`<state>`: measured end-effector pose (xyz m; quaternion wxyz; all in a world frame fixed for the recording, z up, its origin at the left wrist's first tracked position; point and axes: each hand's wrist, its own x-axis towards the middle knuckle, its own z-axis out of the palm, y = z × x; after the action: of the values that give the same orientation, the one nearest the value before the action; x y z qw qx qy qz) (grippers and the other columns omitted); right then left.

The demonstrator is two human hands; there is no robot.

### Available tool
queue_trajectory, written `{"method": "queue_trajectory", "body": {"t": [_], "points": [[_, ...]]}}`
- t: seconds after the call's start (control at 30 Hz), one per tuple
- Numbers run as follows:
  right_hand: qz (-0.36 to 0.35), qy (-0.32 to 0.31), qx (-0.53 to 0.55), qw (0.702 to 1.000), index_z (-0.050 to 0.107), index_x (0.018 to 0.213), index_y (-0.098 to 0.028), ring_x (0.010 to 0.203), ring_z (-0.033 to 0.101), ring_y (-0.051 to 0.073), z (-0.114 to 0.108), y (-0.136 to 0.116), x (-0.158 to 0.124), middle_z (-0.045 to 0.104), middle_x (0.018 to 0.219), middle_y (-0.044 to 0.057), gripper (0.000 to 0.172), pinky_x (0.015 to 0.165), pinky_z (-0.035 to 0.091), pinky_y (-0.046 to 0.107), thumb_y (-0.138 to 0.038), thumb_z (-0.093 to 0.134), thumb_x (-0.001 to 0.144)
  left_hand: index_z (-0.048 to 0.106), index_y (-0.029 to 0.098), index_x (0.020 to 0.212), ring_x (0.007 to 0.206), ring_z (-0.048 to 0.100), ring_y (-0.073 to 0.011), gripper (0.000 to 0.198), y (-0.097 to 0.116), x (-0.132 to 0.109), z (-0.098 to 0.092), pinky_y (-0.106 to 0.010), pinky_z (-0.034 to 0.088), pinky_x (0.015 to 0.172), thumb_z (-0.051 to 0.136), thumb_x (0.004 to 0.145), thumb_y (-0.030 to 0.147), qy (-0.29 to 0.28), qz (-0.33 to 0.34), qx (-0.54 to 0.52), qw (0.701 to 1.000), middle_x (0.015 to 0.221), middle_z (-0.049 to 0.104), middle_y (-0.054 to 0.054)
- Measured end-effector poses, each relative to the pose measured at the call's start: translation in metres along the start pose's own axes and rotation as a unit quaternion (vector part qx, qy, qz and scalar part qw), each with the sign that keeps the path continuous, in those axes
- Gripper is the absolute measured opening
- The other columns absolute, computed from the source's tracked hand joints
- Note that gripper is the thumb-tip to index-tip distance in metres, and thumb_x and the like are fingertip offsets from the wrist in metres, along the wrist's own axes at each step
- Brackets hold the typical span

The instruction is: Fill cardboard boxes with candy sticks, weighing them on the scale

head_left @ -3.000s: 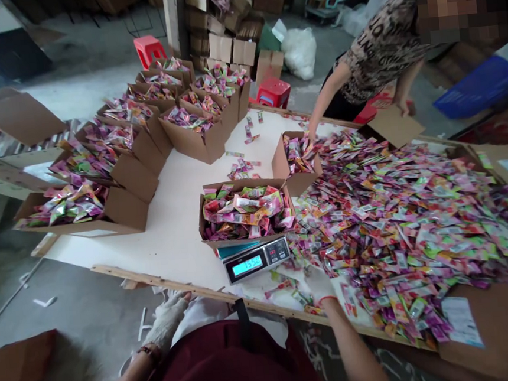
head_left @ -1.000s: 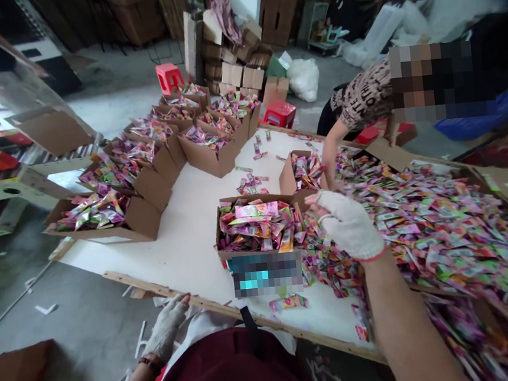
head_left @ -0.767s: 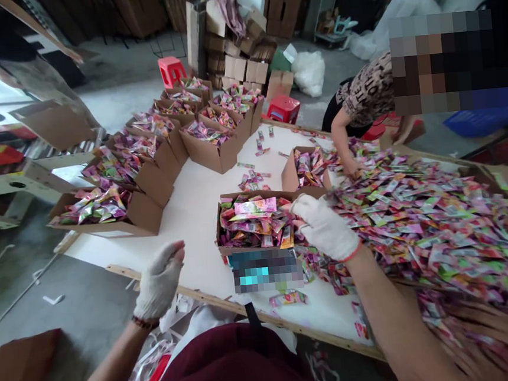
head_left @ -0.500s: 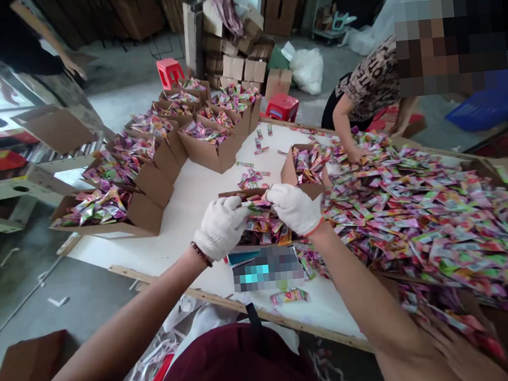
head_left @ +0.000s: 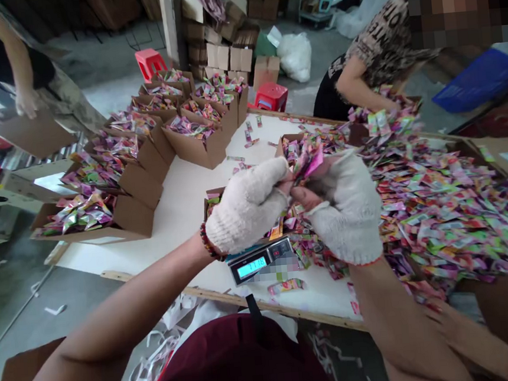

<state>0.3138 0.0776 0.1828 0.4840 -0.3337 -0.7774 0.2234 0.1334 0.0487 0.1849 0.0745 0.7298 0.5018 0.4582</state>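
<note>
My left hand [head_left: 250, 205], in a white knitted glove, is closed with its fingertips pinching some small colourful packets [head_left: 309, 165]. My right hand [head_left: 348, 206], gloved the same way, curls round the other side of these packets, its bare thumb and fingertips close to the left fingers. Both hands are raised above a cardboard box [head_left: 210, 195] of packets, largely hidden beneath them. In front of that box shows a digital scale [head_left: 260, 264] with a lit blue display. One loose packet [head_left: 286, 286] lies near the table edge.
Filled cardboard boxes [head_left: 138, 215] stand in rows at the left. A large heap of packets [head_left: 452, 214] covers the right side, where a person [head_left: 360, 77] scoops packets. Another person [head_left: 26, 101] handles cardboard at far left. Red stools [head_left: 271, 97] stand behind the table [head_left: 182, 185].
Both hands have risen from the box and shifted right, now holding packets together. The person opposite has lifted a bunch of packets. The person at far left now grips a cardboard piece.
</note>
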Motion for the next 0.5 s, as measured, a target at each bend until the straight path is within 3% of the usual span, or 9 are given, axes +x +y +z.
{"method": "queue_trajectory", "body": {"t": [0.17, 0.27, 0.4, 0.5], "points": [[-0.016, 0.014, -0.088, 0.996, 0.060, 0.099, -0.025, 0.069, 0.058, 0.008, -0.025, 0.010, -0.014, 0.061, 0.087, -0.005, 0.015, 0.067, 0.051, 0.021, -0.017, 0.070, 0.091, 0.069, 0.015, 0.087, 0.074, 0.068, -0.0121, 0.016, 0.009, -0.001, 0.018, -0.024, 0.054, 0.071, 0.059, 0.099, 0.020, -0.091, -0.034, -0.123, 0.988, 0.076, 0.070, 0.000], [0.014, -0.010, -0.114, 0.993, 0.061, 0.101, -0.026, 0.067, 0.057, 0.008, -0.041, 0.021, -0.023, 0.062, 0.089, -0.005, 0.015, 0.066, 0.049, 0.021, -0.020, 0.070, 0.090, 0.074, 0.015, 0.102, 0.083, 0.073, -0.0151, 0.015, 0.007, -0.006, 0.020, -0.027, 0.058, 0.076, 0.064, 0.099, 0.025, -0.098, -0.038, -0.129, 0.986, 0.089, 0.078, -0.003], [0.084, -0.063, -0.217, 0.970, 0.064, 0.101, -0.025, 0.075, 0.064, 0.017, -0.069, 0.050, -0.035, 0.067, 0.090, 0.002, 0.008, 0.072, 0.052, 0.031, -0.028, 0.060, 0.095, 0.076, 0.018, 0.114, 0.107, 0.074, -0.0215, 0.022, -0.022, -0.025, -0.008, -0.036, 0.059, 0.094, 0.068, 0.095, 0.025, -0.037, -0.025, -0.023, 0.999, 0.118, 0.078, -0.011], [0.185, -0.150, -0.355, 0.904, 0.066, 0.122, -0.021, 0.105, 0.068, 0.031, -0.081, 0.082, -0.044, 0.065, 0.131, 0.018, 0.035, 0.087, 0.052, 0.044, -0.037, 0.058, 0.093, 0.075, 0.018, 0.115, 0.103, 0.073, -0.0226, 0.027, -0.057, -0.057, -0.036, -0.038, 0.060, 0.093, 0.070, 0.091, 0.030, 0.027, -0.130, 0.071, 0.989, 0.131, 0.072, -0.014]]}}
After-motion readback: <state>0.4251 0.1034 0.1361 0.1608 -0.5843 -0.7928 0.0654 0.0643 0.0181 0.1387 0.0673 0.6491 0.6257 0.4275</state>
